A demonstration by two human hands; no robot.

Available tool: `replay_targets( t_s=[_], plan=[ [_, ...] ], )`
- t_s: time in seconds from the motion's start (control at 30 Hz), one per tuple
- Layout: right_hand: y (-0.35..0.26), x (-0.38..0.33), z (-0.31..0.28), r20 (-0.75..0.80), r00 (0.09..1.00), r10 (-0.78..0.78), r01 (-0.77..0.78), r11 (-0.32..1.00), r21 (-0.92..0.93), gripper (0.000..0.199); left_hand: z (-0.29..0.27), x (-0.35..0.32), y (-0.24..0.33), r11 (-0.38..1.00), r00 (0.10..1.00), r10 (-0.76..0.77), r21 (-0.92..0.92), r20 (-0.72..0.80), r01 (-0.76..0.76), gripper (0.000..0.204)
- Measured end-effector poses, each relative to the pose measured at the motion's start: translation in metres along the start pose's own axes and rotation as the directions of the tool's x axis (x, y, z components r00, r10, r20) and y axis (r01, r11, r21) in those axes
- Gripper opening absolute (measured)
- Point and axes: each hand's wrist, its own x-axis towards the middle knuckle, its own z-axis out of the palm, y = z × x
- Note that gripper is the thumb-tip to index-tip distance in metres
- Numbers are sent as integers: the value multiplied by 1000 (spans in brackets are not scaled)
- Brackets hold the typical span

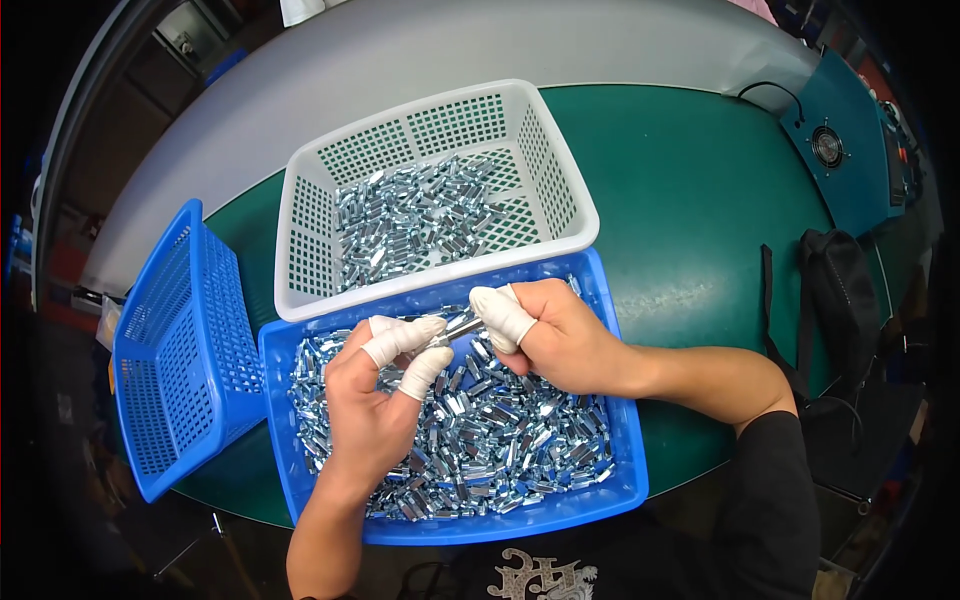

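Note:
My left hand [375, 395] and my right hand [560, 335] meet above the blue bin [630, 440], white finger cots on several fingertips. Between them is a slim, shiny metal piece [462, 329], slanting up toward the right. The left thumb and fingers pinch its lower end, and the right fingers close round its other end. Whether it is one piece or two joined together is hidden by the fingers. Beneath the hands, many small silvery hexagonal metal fittings [500, 430] lie heaped in the blue bin.
A white perforated basket [545, 180] stands just beyond the bin, with more metal fittings [415, 215] inside. On the left, a blue perforated basket [225, 330] is tilted on its side. A teal machine with a fan [827, 146] and a black bag [840, 290] are at the right of the green table [690, 190].

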Motion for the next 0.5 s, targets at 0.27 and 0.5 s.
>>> replay_targets(
  t_s=[0.27,0.5],
  plan=[
    [5,-1,-1,57,997,-43,47,997,-63,47,5,3,6,987,989,139,89,-57,-133,17],
    [0,-3,2,188,982,-8,3,1000,31,42,12,-2,3,976,976,217,28,-25,-217,23]
  ],
)
